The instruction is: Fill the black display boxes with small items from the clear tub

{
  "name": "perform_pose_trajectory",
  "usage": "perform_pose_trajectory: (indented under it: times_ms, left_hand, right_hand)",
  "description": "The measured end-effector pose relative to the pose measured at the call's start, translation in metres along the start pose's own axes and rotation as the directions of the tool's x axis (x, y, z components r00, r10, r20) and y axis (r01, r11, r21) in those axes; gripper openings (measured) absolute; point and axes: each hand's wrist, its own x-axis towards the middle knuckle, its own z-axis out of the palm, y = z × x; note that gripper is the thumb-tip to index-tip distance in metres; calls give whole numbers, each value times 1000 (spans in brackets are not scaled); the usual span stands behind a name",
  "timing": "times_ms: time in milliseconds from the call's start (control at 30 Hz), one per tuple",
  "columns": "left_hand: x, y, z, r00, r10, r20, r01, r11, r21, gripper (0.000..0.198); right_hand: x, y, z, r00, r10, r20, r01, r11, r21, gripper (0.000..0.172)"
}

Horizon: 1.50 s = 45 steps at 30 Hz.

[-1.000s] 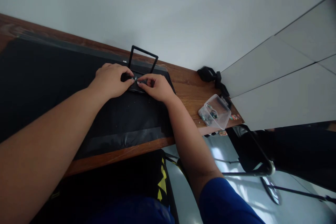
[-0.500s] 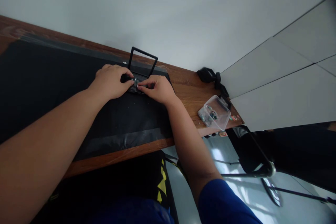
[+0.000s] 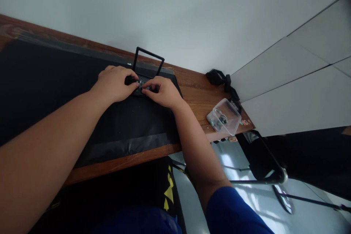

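My left hand [image 3: 115, 84] and my right hand [image 3: 162, 91] meet at the far edge of a black mat [image 3: 82, 95] on a wooden table [image 3: 196, 93]. Both hands are closed, with fingers pinching a small dark part [image 3: 139, 87] that carries a greenish metallic bit. A black rectangular wire frame [image 3: 148, 62] stands upright just behind the hands, against the wall. Most of the small part is hidden by my fingers.
A clear plastic box [image 3: 224, 117] with small pieces inside sits near the table's right corner. A black device [image 3: 219, 78] lies by the wall past it. A chair with a metal frame [image 3: 270, 175] stands to the right below the table.
My right hand's fingers have shifted slightly left and closed tighter on the small part. My left hand has barely moved.
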Motion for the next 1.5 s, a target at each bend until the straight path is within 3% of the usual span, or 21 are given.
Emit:
perform_pose_trajectory:
  times_ms: [300,733,1000,1367,1500]
  left_hand:
    - [3,-8,9,996,10,-84,-12,1000,-22,40]
    - [3,-6,10,995,-16,-102,7,996,-88,34]
    - [1,-2,2,999,-37,-24,34,996,-83,42]
    - [3,-7,8,999,-3,-54,-2,994,-108,44]
    - [5,-12,16,993,25,-115,-39,992,-118,41]
  right_hand:
    - [-1,13,-3,993,87,76,-98,982,163,19]
    - [8,29,4,984,179,23,-179,948,261,26]
    - [10,31,8,994,111,-12,-105,965,241,18]
    - [12,27,9,997,72,-18,-67,982,179,15]
    - [13,24,9,998,68,-7,-66,981,181,16]
